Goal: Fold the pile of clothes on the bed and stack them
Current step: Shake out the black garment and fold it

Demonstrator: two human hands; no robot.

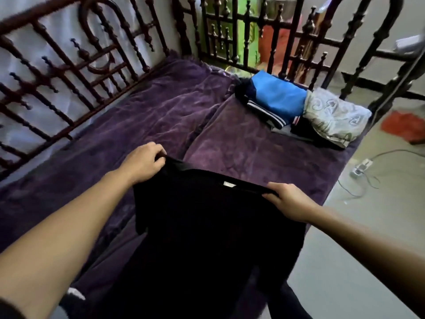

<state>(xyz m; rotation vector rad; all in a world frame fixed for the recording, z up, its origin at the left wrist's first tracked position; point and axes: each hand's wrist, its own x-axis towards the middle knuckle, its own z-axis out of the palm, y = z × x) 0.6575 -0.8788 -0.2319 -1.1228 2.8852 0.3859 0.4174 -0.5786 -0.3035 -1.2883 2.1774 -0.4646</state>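
Closest to the camera, a black shirt (207, 226) hangs spread between both hands above the near edge of the bed (340, 157), and its lower part drops out of view at the bottom. Its upper edge, with a small pale label (228, 184) near the middle, is stretched from hand to hand. The left hand (143, 162) pinches one top corner with its fingers curled over the cloth. The right hand (287, 201) grips the other, fingers closed on the fabric's edge. Both bare forearms reach in from the lower corners. Beyond the shirt lies the wrinkled purple blanket (161, 116) that covers the bed. Farther on, at the far right corner of the bed, sits a stack of folded clothes (273, 107): a blue garment (279, 96) on top, a dark striped one (266, 114) beneath it, and darker pieces below. Just beside the stack, on its right, rests a grey patterned bundle (333, 116); whether it is a pillow or folded cloth I cannot tell. A dark turned-wood bed frame (69, 65) runs along the left side and far end. On the floor to the right lie a power strip (362, 168) with cables and, farther off, a red cloth (402, 126).
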